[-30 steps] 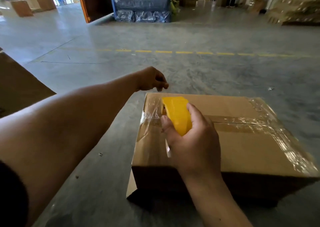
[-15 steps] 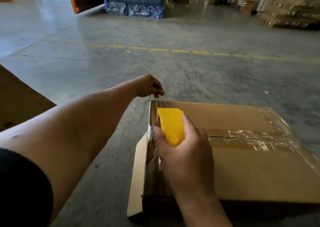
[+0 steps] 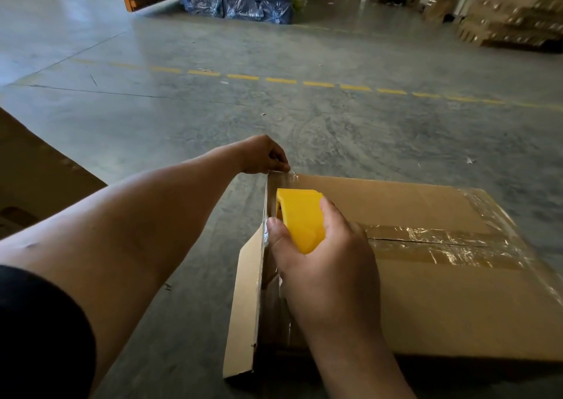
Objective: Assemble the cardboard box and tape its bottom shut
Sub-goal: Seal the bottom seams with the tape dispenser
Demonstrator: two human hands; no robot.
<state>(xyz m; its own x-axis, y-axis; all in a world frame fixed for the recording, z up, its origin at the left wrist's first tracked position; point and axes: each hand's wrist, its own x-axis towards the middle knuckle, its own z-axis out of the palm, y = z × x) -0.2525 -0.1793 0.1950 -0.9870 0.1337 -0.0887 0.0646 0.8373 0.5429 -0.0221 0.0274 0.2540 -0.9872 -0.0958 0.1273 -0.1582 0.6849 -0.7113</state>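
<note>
Item one, far left of our hands: a flat brown cardboard sheet (image 3: 39, 179) lying on the grey concrete floor (image 3: 189, 118).

Item two: our left hand (image 3: 263, 156), arm stretched forward, fingers curled and pinching the crinkled end of a clear tape strip (image 3: 288, 175) at the far left corner of the box.

Item three, directly below and between our hands: a loose cardboard flap (image 3: 243, 313) standing out from the box's left side, well apart from the top panel's edge.

Item four: our right hand (image 3: 323, 264), gripping a yellow plastic tape dispenser (image 3: 300, 215), thumb on its left flank, fingers wrapped over its right. The dispenser sits at the left edge of the box top.

Item five, under and right of our right hand: a brown corrugated cardboard box (image 3: 441, 307) resting on the floor, its centre seam covered by a glossy tape band (image 3: 441, 243), with more clear tape along its right edge.

Item six, beyond both hands: a dashed yellow floor line (image 3: 280, 80).
</note>
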